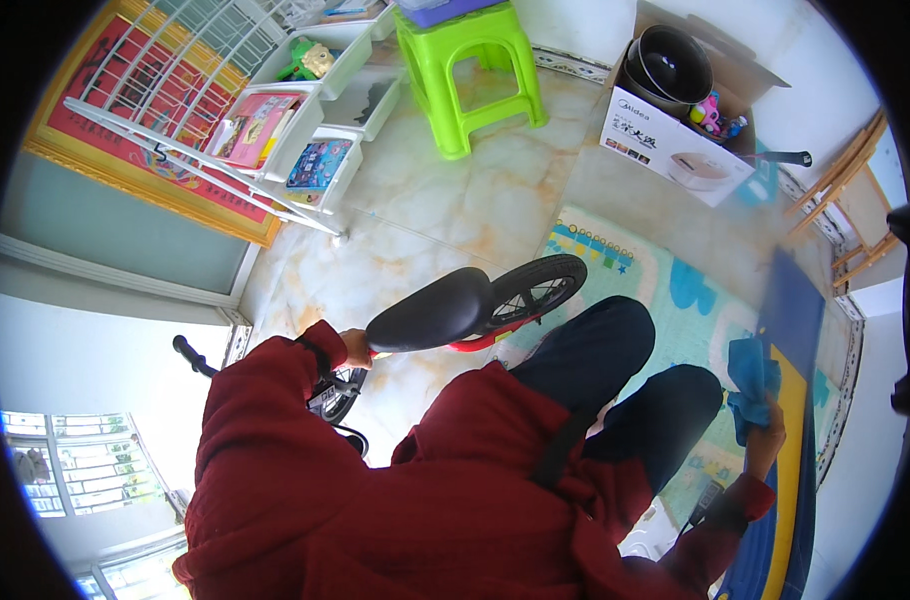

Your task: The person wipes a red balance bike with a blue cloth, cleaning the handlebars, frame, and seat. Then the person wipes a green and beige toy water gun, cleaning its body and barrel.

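Observation:
A child's bike lies across the floor before me, with a black saddle [432,311], a red frame [473,343] and a spoked rear wheel [541,292]. My left hand [356,349] is closed around the frame at the narrow end of the saddle; my sleeve hides part of the bike there. Beyond that wrist, a black handlebar grip [192,355] sticks out, and part of the front wheel [342,401] shows below. Out at the right, my right hand [766,442] holds a crumpled blue cloth [751,382] beside my knee.
A green plastic stool [470,75] stands ahead. Left of it is a white wire rack [199,161] with drawers of books and toys. A cardboard box [665,154] holding a dark pot [672,64] sits at the far right. A patterned play mat [650,255] and a blue-yellow folded mat [789,360] lie rightward.

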`<move>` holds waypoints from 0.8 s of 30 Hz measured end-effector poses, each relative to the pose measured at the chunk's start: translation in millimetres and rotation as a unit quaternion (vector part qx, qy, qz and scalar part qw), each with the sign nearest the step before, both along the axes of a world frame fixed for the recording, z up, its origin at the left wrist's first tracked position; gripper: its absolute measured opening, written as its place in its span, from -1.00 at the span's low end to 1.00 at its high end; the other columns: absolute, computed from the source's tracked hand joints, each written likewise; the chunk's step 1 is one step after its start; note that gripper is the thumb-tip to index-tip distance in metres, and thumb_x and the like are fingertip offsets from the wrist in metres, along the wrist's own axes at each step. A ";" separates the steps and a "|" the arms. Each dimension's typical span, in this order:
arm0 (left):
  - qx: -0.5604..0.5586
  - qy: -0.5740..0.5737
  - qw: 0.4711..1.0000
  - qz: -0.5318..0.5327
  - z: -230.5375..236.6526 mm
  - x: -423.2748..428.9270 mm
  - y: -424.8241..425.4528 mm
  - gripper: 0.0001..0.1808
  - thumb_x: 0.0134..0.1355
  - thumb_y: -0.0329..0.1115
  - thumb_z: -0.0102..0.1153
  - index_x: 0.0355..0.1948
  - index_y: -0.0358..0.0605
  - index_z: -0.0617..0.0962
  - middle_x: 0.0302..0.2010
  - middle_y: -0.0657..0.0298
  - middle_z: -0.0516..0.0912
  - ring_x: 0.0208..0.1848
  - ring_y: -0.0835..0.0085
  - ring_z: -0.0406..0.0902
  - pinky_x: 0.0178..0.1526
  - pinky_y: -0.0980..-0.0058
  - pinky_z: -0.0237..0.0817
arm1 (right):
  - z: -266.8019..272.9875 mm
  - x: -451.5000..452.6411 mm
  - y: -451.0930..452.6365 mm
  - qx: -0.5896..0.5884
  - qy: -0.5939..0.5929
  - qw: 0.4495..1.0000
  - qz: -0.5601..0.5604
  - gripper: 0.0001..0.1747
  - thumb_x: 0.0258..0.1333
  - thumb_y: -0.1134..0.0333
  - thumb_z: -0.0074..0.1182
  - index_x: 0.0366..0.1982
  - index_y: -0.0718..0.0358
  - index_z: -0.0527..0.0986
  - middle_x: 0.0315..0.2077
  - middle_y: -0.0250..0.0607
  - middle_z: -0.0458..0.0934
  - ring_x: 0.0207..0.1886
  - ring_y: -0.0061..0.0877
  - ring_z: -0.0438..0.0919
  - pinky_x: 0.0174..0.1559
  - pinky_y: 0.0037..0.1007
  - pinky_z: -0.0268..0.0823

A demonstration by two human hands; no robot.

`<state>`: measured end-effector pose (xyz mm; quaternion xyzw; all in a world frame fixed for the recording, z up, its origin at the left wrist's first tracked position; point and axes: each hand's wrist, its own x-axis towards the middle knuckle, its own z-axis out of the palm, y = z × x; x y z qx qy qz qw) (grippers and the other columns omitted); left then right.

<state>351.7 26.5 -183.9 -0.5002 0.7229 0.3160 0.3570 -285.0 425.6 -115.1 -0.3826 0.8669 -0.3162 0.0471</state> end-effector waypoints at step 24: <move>0.107 -0.118 0.981 0.109 -44.5 86.7 30.4 -0.48 -0.18 -0.23 0.37 -0.12 -0.15 0.59 -0.33 0.11 0.66 -0.31 0.33 0.59 -0.23 0.37 0.41 | -28.7 31.3 42.0 0.026 0.002 0.999 -0.040 -0.52 -0.04 0.66 0.01 -0.02 0.18 0.53 -0.18 -0.12 0.60 -0.11 -0.32 0.58 -0.04 -0.40 0.37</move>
